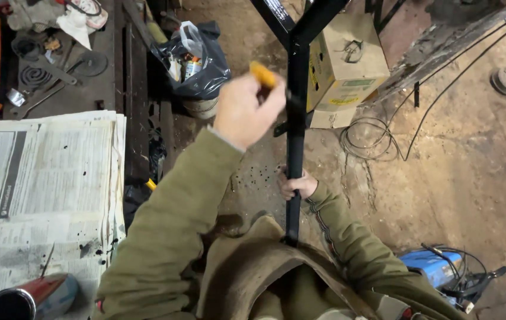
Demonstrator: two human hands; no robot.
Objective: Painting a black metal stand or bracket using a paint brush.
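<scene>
Head view: we looked down over our own olive sleeves at a black metal frame [295, 118] standing on a dirt floor [472, 178].
Left hand: our left hand [245, 110] was raised and closed around an orange-handled tool [263, 74], most likely a paintbrush; the working end was hidden behind the upright, so we could not tell for sure.
Right hand: our right hand [298, 184] was wrapped around the lower part of the upright, holding it steady.
Where the work sat: the frame rose between our arms, its upright running from near our chest up to a fork of two slanted bars at the top of the picture.
Step in hand: we judged that we were working the tool against the upright just below the fork, with the brace hand well under it.
Next move calls for: a steady grip low down and a controlled stroke along the bar, keeping the sleeve clear of the metal.
Around us: a spattered newspaper [39, 189] with an open paint can [28, 299] on our left, a black bag [197, 65], a cardboard box [348, 65], and a blue machine [434, 266] with cables.
</scene>
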